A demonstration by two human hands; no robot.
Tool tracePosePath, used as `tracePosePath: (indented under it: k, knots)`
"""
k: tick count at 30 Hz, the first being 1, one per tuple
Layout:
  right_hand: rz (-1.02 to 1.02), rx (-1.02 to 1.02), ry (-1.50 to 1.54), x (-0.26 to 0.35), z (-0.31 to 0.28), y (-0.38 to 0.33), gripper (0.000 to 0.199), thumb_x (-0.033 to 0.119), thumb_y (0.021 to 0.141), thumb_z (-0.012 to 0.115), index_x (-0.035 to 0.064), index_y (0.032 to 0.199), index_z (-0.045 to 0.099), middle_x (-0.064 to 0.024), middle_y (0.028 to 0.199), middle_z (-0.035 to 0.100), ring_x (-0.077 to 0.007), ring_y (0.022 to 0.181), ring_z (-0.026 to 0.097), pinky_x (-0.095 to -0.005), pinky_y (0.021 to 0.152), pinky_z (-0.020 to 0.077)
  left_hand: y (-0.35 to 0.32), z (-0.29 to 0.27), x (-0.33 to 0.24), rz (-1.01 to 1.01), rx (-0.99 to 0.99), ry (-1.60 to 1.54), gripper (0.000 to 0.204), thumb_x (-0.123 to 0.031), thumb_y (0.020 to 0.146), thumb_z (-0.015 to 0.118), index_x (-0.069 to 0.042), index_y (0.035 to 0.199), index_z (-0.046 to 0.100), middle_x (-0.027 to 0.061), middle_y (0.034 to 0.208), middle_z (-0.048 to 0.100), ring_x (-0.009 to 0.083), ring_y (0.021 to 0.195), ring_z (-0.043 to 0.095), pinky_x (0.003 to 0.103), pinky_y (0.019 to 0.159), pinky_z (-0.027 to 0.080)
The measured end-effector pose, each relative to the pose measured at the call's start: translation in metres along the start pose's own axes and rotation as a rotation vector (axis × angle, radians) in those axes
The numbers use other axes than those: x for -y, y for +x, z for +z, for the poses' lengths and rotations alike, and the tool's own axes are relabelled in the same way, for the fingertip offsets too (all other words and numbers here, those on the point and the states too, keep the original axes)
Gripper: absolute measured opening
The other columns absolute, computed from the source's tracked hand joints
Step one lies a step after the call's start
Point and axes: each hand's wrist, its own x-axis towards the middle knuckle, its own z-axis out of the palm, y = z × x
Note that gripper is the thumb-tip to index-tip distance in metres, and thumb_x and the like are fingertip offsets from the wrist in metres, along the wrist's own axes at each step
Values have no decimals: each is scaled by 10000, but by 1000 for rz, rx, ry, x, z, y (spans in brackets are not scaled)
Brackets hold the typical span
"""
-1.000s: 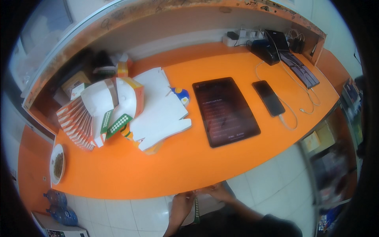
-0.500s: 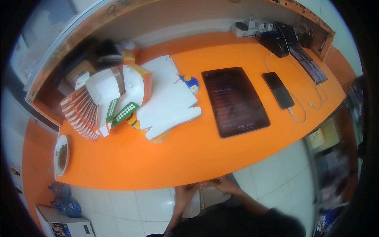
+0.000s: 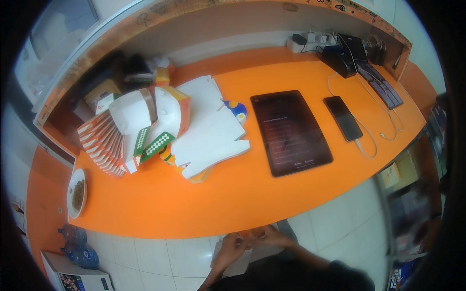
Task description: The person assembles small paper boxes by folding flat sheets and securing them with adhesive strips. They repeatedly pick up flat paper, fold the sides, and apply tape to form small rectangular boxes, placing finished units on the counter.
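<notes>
In my lap, below the desk's front edge, a white folding carton (image 3: 264, 251) with an orange part between my hands is partly hidden by my fingers. My left hand (image 3: 233, 248) is closed on its left side, the fingers curled. My right hand (image 3: 273, 236) pinches it from the right. On the desk, nested orange-and-white cartons (image 3: 109, 138) with green checkered flaps fan out at the left. A stack of flat carton blanks (image 3: 208, 128) lies white side up beside them.
A tablet (image 3: 291, 133) and a phone (image 3: 342, 116) with a cable lie on the orange desk (image 3: 160, 208). A white bowl (image 3: 77, 194) of brown bits stands at the left edge. Chargers and a black device (image 3: 338, 60) sit back right. Blue water bottles (image 3: 82, 252) stand on the floor.
My hands have shifted slightly apart and turned the carton; its green checkered strip no longer shows, and an orange part now appears between my fingers. The whole view has tilted slightly.
</notes>
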Motion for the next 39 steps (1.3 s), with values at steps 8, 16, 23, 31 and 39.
tracePosePath:
  k: [8,16,23,31,39]
  knots:
    - [-358,-207,-18,-8,21,5,436,147,762,747,30,1114,520,-95,922,609,-213,836,625,-339,728,502,9,-5,-11,13,10,140,260,-127,915,589,50,1100,543,142,932,637,199,813,664,293,605,569]
    - [-224,-120,-214,18,19,9,383,107,766,690,43,1115,544,-89,889,604,-197,764,612,-325,675,499,0,-26,-23,229,-292,42,259,-76,824,698,17,1050,613,111,873,654,195,796,654,307,685,543]
    - [-228,70,-115,22,38,10,574,219,813,721,70,1303,461,-107,1055,585,-199,917,610,-337,802,522,-18,-39,-14,190,-306,-13,365,-54,874,629,49,1183,466,161,1073,606,236,988,623,382,830,550]
    - [-265,34,119,3,51,-7,510,203,852,694,102,1315,505,-104,1171,578,-171,984,590,-299,863,492,-27,-35,12,93,-309,-101,290,-14,878,600,-4,1087,399,102,1025,508,227,1006,584,348,811,556]
    - [-232,-339,152,11,78,-47,278,155,852,691,19,1089,640,-93,952,675,-130,789,633,-251,710,508,-70,-2,18,112,-437,-7,374,-36,809,699,-3,1051,416,144,965,627,224,904,647,324,800,527]
